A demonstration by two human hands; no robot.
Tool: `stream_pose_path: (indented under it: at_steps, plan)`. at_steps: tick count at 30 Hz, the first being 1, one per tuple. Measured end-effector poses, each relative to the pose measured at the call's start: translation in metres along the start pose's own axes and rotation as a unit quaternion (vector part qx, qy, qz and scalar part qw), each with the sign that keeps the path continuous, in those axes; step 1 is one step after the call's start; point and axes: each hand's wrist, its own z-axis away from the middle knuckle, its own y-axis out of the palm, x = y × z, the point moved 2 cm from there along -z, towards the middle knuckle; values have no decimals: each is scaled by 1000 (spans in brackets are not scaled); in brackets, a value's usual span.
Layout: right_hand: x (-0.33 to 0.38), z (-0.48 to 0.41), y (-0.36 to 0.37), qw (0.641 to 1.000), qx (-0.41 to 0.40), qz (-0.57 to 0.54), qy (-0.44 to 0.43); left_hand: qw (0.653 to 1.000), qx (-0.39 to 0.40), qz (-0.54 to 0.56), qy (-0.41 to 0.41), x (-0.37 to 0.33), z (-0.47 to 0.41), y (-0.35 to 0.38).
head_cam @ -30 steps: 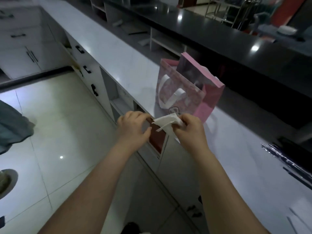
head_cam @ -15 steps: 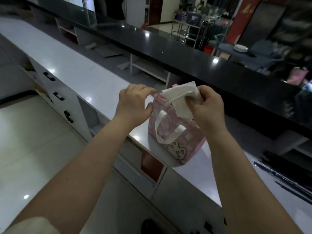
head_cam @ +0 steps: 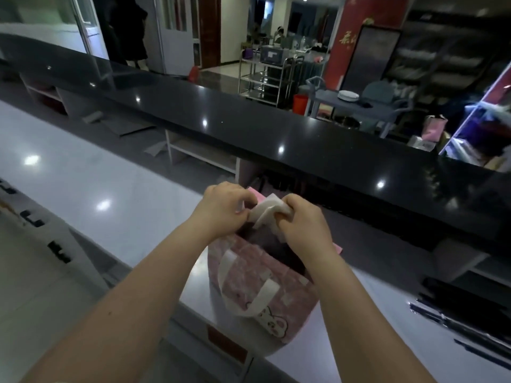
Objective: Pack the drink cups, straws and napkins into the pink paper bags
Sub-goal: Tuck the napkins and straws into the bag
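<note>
Head view: your right hand (head_cam: 300, 219) and apparently left hand (head_cam: 224, 207) pinch the napkin (head_cam: 266, 214) over the pink paper bag (head_cam: 249, 275); shoving hard could tip it off the desk (head_cam: 110, 189).

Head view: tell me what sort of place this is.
Probably the staff side of a café or restaurant service counter: a long raised black bar top, a white worktop carrying a pink paper bag, and beyond them a steel trolley and stacked plates.

Gold characters mark the red banner (head_cam: 343, 59), too blurred to read
</note>
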Motion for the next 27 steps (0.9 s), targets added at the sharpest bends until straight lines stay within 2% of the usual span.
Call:
stream_pose_path:
  at_steps: [7, 11, 16, 19, 21, 24, 27]
  plan:
    - [-19, -22, -1, 995, 10, 50, 85, 995, 60, 43, 70, 22, -39, 21]
    - [-19, -25, -4, 993, 8, 92, 79, 986, 66, 85, 129, 33, -54, 26]
    - [-10, -23, 1, 980, -45, 175, 80, 972, 116, 117, 165, 46, -57, 33]
    - [-5, -23, 12, 961, -23, 269, 56, 963, 141, 126, 191, 49, -61, 34]
    - [-4, -17, 18, 956, -11, 283, 69, 957, 149, 145, 203, 51, -61, 33]
    - [0, 3, 14, 968, -69, 226, 84, 945, 153, 196, 211, 55, -58, 31]
    - [-7, 37, -4, 964, -171, 176, 104, 924, 113, 303, 205, 65, -53, 28]
